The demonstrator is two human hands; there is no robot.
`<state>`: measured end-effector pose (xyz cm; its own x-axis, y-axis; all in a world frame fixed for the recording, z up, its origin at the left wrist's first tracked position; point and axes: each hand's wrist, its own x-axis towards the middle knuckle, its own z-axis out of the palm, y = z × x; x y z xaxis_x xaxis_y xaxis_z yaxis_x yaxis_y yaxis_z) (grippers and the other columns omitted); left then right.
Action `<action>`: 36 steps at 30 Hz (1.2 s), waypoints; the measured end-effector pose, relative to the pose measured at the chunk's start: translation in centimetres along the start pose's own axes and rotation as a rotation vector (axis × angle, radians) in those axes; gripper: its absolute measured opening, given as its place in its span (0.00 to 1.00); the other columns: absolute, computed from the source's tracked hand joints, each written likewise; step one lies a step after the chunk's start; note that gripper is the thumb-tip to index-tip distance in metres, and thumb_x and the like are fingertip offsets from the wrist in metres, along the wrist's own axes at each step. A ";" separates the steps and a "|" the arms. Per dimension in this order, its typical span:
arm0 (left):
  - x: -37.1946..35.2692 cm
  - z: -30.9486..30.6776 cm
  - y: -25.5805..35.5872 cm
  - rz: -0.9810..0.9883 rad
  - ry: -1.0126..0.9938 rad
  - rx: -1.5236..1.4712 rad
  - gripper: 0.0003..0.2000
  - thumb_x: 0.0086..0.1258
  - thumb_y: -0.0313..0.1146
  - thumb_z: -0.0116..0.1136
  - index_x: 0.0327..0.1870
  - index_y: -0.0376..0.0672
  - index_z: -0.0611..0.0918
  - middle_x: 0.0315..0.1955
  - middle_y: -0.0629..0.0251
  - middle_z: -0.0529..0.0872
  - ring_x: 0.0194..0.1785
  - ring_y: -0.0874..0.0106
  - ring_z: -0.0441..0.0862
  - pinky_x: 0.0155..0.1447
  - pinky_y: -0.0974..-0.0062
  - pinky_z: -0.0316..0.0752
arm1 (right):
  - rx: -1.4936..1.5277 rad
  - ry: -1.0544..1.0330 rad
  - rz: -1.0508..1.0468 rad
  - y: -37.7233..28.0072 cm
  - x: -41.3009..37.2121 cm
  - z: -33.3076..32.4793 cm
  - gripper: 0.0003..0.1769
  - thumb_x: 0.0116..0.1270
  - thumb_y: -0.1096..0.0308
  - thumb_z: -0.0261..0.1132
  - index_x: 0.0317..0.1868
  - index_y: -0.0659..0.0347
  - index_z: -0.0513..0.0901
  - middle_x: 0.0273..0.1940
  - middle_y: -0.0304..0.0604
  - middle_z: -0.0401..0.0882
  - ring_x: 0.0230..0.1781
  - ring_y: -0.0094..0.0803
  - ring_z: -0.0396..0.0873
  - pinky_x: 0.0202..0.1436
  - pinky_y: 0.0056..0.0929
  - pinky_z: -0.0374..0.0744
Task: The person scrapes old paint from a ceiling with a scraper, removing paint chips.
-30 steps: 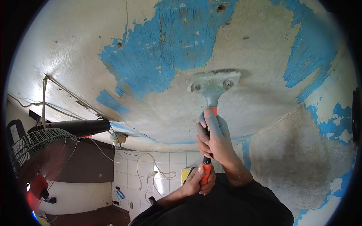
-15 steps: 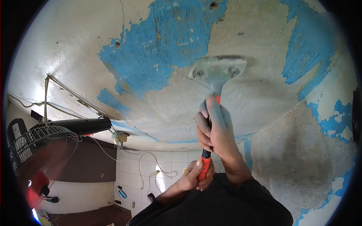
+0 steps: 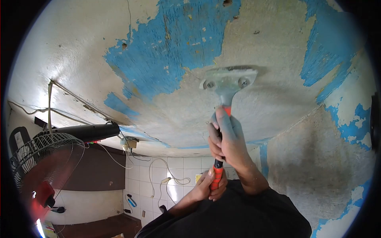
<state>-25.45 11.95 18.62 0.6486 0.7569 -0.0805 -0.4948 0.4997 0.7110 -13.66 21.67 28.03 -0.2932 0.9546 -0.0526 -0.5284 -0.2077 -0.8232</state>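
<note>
A long-handled scraper (image 3: 228, 85) with a broad, dusty head and an orange and black handle is raised to the ceiling (image 3: 190, 115). Its blade edge lies at or very near a bare grey patch, just right of a large area of blue paint (image 3: 154, 59). My right hand (image 3: 228, 137), dusted grey, is wrapped round the upper handle below the head. Lower down, my left hand (image 3: 210, 184) is closed on the orange grip at the handle's end. Flaking white and blue paint surrounds the bare patch.
A fan with a wire guard (image 3: 47, 154) stands close on the left. Cables (image 3: 49, 105) run along the ceiling edge, and a pale cord (image 3: 166, 180) hangs over the white tiled wall (image 3: 139, 174). A scraped wall (image 3: 305, 158) rises on the right.
The scraper head has shifted slightly down in view, away from the upper ceiling, with both hands still on the handle. The whole view has also moved a little.
</note>
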 end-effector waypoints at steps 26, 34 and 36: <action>0.5 -0.3 0.8 -0.021 -0.055 -0.103 0.29 0.72 0.64 0.38 0.30 0.41 0.67 0.11 0.72 0.64 0.10 0.81 0.61 0.14 0.82 0.62 | 0.227 -0.255 0.018 0.0 1.2 -0.3 0.29 0.72 0.34 0.37 0.32 0.51 0.62 0.13 0.30 0.52 0.05 0.17 0.45 0.05 0.19 0.50; -0.3 -0.3 0.7 -0.005 0.028 -0.021 0.29 0.72 0.64 0.38 0.31 0.41 0.67 0.11 0.72 0.64 0.09 0.80 0.60 0.14 0.81 0.61 | 0.403 -0.393 0.062 2.9 0.4 -1.6 0.30 0.71 0.33 0.37 0.34 0.53 0.63 0.15 0.29 0.54 0.06 0.16 0.47 0.08 0.18 0.52; 0.0 -0.1 1.0 0.029 0.011 -0.016 0.28 0.73 0.63 0.35 0.32 0.41 0.67 0.11 0.72 0.64 0.10 0.81 0.60 0.15 0.81 0.61 | 0.496 -0.463 0.088 2.5 0.5 -1.4 0.29 0.72 0.34 0.37 0.33 0.53 0.63 0.15 0.30 0.54 0.06 0.16 0.46 0.08 0.17 0.51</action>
<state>-26.00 12.49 19.19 0.6271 0.7760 -0.0678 -0.5229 0.4839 0.7017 -13.98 21.89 25.15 -0.6042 0.7628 0.2303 -0.7570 -0.4594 -0.4646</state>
